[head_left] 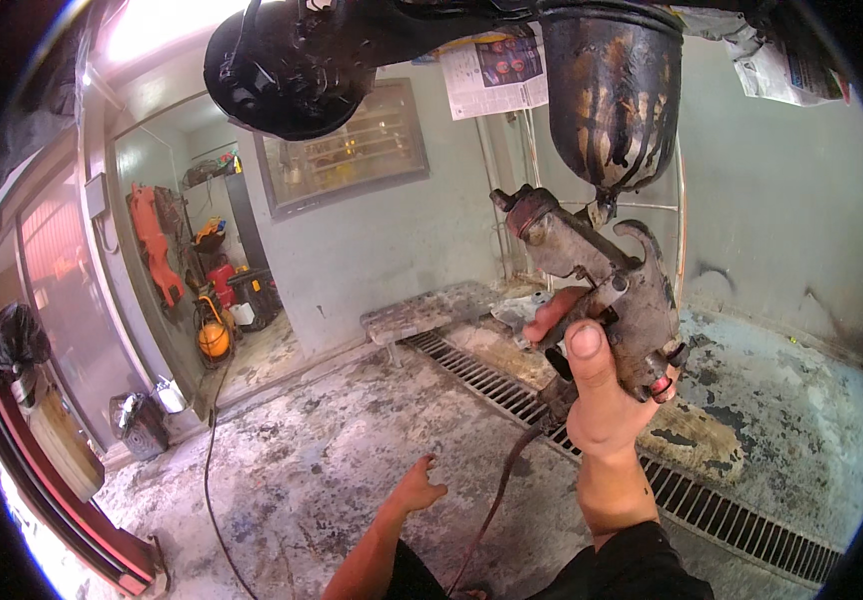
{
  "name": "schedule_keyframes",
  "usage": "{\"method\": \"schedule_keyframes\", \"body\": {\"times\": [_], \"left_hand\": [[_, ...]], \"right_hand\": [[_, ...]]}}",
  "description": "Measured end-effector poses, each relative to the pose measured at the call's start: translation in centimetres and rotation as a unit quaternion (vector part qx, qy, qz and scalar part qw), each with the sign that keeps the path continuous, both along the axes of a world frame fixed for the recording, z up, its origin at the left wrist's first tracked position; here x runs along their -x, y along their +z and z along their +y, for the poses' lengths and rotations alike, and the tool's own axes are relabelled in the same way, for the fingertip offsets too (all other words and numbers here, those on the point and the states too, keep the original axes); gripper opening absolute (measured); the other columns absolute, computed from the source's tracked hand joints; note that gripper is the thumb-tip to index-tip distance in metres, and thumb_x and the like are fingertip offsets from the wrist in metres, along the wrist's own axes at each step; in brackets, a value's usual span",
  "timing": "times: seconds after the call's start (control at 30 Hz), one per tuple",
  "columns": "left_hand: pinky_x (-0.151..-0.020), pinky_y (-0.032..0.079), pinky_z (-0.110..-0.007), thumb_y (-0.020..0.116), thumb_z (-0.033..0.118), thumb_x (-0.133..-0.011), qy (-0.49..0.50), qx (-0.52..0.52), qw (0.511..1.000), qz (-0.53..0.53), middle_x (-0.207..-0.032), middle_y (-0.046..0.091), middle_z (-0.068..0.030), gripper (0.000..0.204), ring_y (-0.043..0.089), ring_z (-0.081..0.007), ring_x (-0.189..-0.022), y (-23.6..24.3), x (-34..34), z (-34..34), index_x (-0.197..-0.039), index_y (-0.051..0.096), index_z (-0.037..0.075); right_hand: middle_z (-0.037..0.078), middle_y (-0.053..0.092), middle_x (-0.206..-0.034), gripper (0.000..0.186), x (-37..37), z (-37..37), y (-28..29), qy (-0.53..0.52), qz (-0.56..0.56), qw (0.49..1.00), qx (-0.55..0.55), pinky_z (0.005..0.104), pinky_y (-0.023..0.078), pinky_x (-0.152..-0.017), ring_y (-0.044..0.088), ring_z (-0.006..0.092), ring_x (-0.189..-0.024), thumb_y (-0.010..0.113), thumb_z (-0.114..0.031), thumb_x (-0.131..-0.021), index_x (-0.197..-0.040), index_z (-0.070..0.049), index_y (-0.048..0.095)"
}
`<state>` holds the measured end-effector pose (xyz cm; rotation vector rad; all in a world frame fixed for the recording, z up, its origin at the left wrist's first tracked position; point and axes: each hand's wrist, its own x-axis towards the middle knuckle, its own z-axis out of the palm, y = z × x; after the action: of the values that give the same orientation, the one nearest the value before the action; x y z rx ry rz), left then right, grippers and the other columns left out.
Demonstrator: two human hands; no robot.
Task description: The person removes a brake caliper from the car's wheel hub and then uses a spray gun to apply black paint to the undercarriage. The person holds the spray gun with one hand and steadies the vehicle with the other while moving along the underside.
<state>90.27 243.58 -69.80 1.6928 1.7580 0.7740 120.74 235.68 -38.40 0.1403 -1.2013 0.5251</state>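
My right hand [607, 405] is wrapped around the grip of a paint-smeared spray gun [587, 245], raised at the right of the head view. The thumb lies across the gun's near side, while the fingers behind it are partly hidden. On top of the gun sits its dark, paint-streaked metal cup [616, 100], narrowing downward. A dark hose [504, 478] runs from below the gun to the lower edge. Just above, a glossy black part [292, 75] with a round end spans the top. Low in the middle, my left hand [418, 488] hangs empty, index finger and thumb apart.
Newspaper sheets [497, 75] hang around the black part. A floor grate [732, 515] crosses the stained floor beside a low bench [430, 312]. A thin cable [210, 480] lies at the left. Beyond the doorway stands a yellow round machine [214, 338]; a dark bag [139, 425] sits by the wall.
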Motion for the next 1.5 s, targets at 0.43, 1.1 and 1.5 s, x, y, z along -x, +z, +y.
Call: {"method": "schedule_keyframes", "body": {"times": [0.43, 1.1, 1.5], "left_hand": [[-0.101, 0.051, -0.043, 0.074, 0.019, -0.09, 0.016, -0.029, 0.995, -0.096, -0.145, 0.053, -0.0238, 0.077, 0.057, -0.0323, -0.13, 3.6, -0.3, 0.8, -0.153, 0.034, -0.001], [-0.07, 0.057, -0.033, 0.078, 0.064, -0.08, -0.224, -0.429, 0.87, -0.095, -0.102, 0.072, -0.0093, 0.077, 0.068, -0.0162, -0.087, 53.3, -18.9, -6.5, -0.116, 0.07, -0.004], [-0.09, 0.041, -0.048, 0.071, 0.065, -0.083, -0.389, -0.363, 0.841, 0.094, -0.121, 0.055, -0.0175, 0.075, 0.053, -0.0267, -0.107, 63.9, -19.5, -11.8, -0.124, 0.059, 0.004]], "right_hand": [[0.012, 0.072, -0.103, 0.034, -2.4, -1.1, 3.0, -0.04, -0.029, 0.999, 0.003, 0.0331, 0.057, -0.085, 0.069, 0.0185, -0.091, 0.071, -0.015, -0.097, -0.122, 0.008, 0.064], [0.007, 0.073, -0.106, 0.032, -3.3, -1.8, 3.9, -0.047, -0.211, 0.971, 0.099, 0.0286, 0.054, -0.077, 0.07, 0.0149, -0.092, 0.069, -0.023, -0.1, -0.121, 0.0, 0.066], [0.013, 0.076, -0.105, 0.041, -7.2, -6.7, 12.8, -0.176, -0.27, 0.941, 0.099, 0.0291, 0.056, -0.064, 0.075, 0.0221, -0.086, 0.068, -0.032, -0.095, -0.119, 0.001, 0.068]]}}
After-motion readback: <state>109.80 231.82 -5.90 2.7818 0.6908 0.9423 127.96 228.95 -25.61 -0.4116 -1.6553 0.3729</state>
